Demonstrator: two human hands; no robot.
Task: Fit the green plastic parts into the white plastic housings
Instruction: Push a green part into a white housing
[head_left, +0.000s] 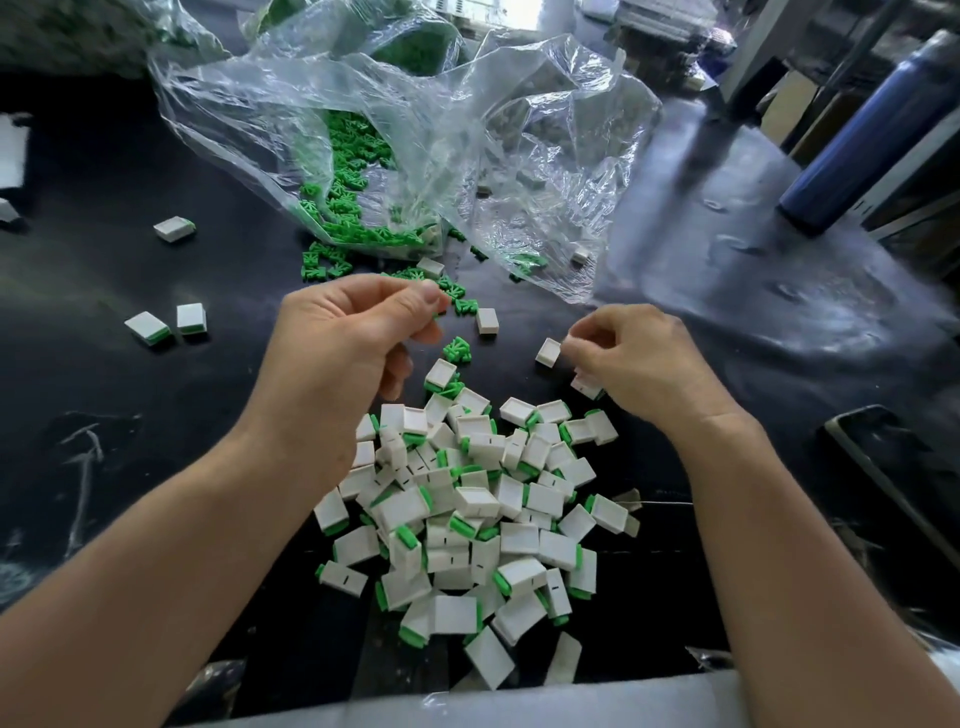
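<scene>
Finished pile (467, 509) lies on the worktop (156, 415) below both hands. Right hand (644, 364) fingers (571, 343) pinch a white housing (549, 352), presumably for fitting. Left hand (353, 338) fingers (428, 299) press together, contents hidden; green parts (465, 306) lie just beyond them.

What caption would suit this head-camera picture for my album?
Above a heap of finished pieces, the right hand pinches a white housing while the left hand hovers by loose green parts.

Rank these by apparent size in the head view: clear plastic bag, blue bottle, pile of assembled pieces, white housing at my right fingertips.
1. clear plastic bag
2. pile of assembled pieces
3. blue bottle (partly cropped)
4. white housing
</scene>
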